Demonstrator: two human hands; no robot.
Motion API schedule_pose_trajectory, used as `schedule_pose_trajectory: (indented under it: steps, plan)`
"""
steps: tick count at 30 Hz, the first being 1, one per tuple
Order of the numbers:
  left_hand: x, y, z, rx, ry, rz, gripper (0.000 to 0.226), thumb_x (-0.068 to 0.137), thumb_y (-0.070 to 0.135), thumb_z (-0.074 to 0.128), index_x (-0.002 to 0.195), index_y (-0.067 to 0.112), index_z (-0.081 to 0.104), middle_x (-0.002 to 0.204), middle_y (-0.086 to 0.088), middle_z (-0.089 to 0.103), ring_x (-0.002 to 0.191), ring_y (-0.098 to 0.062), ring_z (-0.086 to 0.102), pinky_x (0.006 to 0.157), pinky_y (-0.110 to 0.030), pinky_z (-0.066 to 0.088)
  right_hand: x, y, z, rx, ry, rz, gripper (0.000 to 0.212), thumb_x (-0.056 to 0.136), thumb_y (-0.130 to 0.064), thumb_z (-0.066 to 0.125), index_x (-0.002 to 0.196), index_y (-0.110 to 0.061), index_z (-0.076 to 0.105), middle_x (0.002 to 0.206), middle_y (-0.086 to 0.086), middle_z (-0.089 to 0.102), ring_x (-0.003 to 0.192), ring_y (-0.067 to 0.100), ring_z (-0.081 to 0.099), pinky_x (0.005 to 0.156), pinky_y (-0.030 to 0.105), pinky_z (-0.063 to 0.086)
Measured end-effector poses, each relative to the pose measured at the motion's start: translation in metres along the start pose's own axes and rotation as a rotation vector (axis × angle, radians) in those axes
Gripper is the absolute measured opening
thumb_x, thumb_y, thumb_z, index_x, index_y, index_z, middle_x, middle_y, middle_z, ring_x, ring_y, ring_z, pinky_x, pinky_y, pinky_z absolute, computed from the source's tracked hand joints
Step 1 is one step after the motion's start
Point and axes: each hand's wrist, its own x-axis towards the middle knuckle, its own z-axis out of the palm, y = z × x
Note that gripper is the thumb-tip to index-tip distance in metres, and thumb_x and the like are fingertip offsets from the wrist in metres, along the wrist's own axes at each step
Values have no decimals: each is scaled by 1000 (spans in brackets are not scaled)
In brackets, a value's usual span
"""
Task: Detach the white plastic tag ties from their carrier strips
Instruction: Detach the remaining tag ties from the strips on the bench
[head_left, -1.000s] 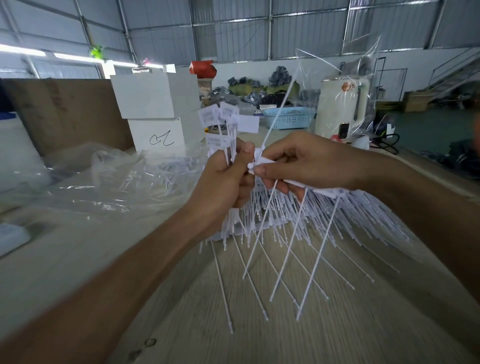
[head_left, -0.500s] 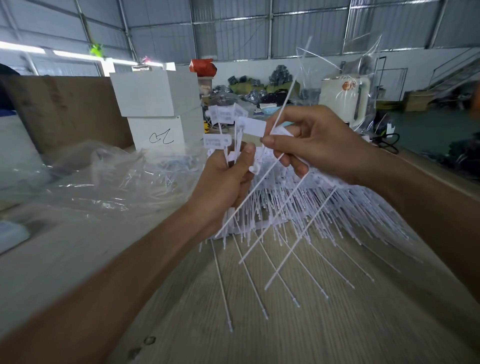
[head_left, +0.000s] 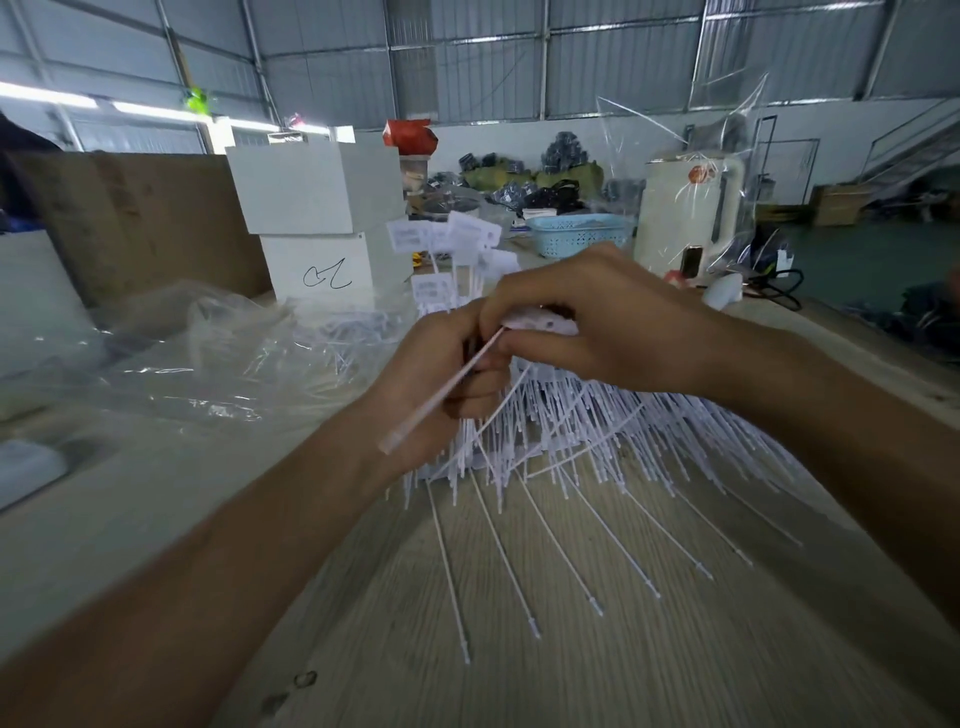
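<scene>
Both forearms are raised over the pale wood-grain table (head_left: 597, 675). The left hand (head_left: 441, 384) is curled round a bundle of white plastic tag ties (head_left: 457, 244), whose flat label heads stand above the fist. The right hand (head_left: 587, 322) is arched over it, thumb and forefinger pinching one thin white tie strand (head_left: 441, 395) that slants down across the left hand. What lies under the right palm is hidden. A large heap of white ties (head_left: 623, 431) is spread on the table behind the hands. The print on the label heads is blurred; a handwritten mark on the white cardboard box (head_left: 332, 270) cannot be read with certainty.
</scene>
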Motion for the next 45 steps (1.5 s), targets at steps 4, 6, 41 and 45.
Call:
schedule_pose_trajectory:
  steps: [4, 6, 41, 45]
  plan:
    - [1, 1, -4, 25, 29, 61, 33, 103, 23, 46, 71, 17, 48, 55, 4, 31, 40, -6, 19, 37, -20, 13, -2, 6, -3, 96, 47, 72, 12, 92, -7, 71, 104, -7, 73, 60, -34, 51, 64, -22, 52, 59, 0, 34]
    - [1, 0, -5, 93, -16, 50, 32, 103, 28, 46, 72, 19, 49, 60, 3, 32, 41, -7, 17, 40, -22, 9, -2, 7, -3, 91, 19, 88, 9, 93, -10, 71, 102, -10, 74, 65, -38, 56, 62, -15, 54, 57, 3, 34]
    - [-1, 3, 1, 82, 65, 105, 29, 109, 39, 36, 91, 17, 45, 52, 5, 27, 38, -12, 21, 46, -25, 39, -18, 26, -20, 645, -420, 278, 49, 102, -7, 52, 147, -28, 49, 127, -37, 55, 96, -11, 62, 73, 27, 57]
    - [2, 1, -4, 103, 109, 89, 23, 109, 38, 36, 100, 17, 41, 54, 5, 26, 40, -12, 20, 52, -31, 50, -19, 35, -21, 805, -160, 370, 58, 92, -4, 63, 142, -27, 45, 117, -20, 67, 78, -3, 63, 62, 27, 56]
